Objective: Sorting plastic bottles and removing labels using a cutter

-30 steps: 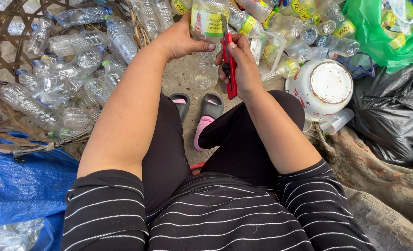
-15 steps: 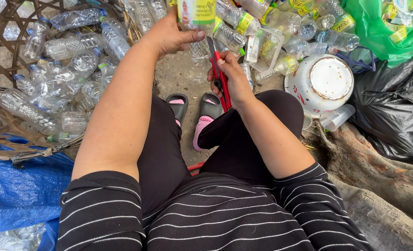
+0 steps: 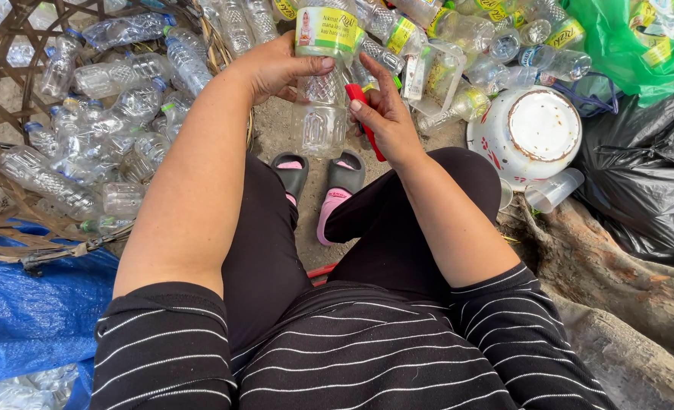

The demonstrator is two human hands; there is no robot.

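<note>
My left hand [image 3: 280, 70] grips a clear plastic bottle [image 3: 320, 106] by its green and yellow label [image 3: 325, 30], holding it out in front of my knees. My right hand [image 3: 386, 114] is closed around a red-handled cutter [image 3: 361, 102], its tip close against the bottle's right side just under the label. The blade itself is hidden behind my fingers. Both hands hover above my pink and black slippers [image 3: 329, 182].
A woven basket [image 3: 18, 205] at left holds several bare clear bottles [image 3: 109, 106]. A heap of labelled bottles [image 3: 466, 38] lies ahead. An upturned white bowl [image 3: 530, 133], a clear cup [image 3: 553, 190], a green bag [image 3: 640, 45], a black bag [image 3: 640, 175] and a blue tarp [image 3: 25, 311] surround me.
The bottle has come down and nearer to me, more of its clear body showing. My right hand with the red cutter shifted slightly lower beside it.
</note>
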